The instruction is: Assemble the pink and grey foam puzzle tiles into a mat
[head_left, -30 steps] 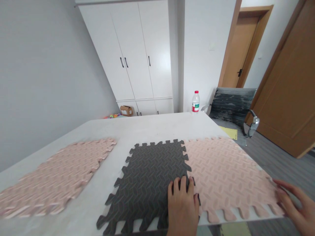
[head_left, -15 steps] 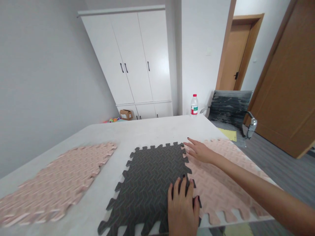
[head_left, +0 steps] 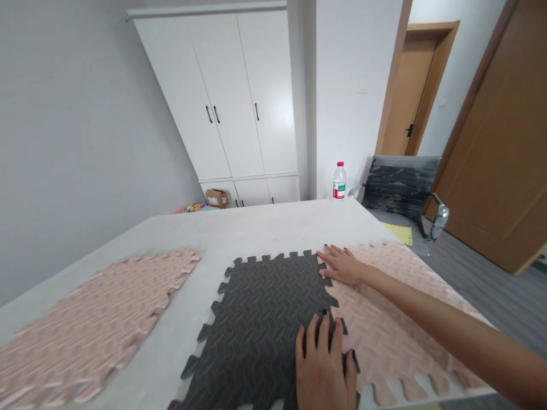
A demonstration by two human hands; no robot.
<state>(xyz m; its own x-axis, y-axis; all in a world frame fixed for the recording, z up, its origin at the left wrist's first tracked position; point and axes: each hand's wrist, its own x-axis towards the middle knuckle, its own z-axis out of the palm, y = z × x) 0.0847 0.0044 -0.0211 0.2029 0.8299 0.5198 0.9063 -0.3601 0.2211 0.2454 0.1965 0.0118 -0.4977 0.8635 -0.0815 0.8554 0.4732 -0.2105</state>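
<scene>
A dark grey foam puzzle mat [head_left: 265,319] lies on the white table [head_left: 256,228], joined along its right edge to a pink foam mat [head_left: 384,307]. My left hand [head_left: 325,364] lies flat with fingers stretched out on the near end of that seam. My right hand [head_left: 344,265] reaches across the pink mat and presses flat on the far end of the seam, fingers extended. Neither hand holds anything.
Two more joined pink mats [head_left: 94,319] lie at the left of the table. A plastic bottle [head_left: 339,182] stands at the far table edge. A grey chair [head_left: 401,188], a white wardrobe [head_left: 231,97] and a wooden door [head_left: 496,148] stand beyond.
My right hand left the pink mat's near right corner and reached forward to the far end of the seam. My left hand stayed pressed on the near seam.
</scene>
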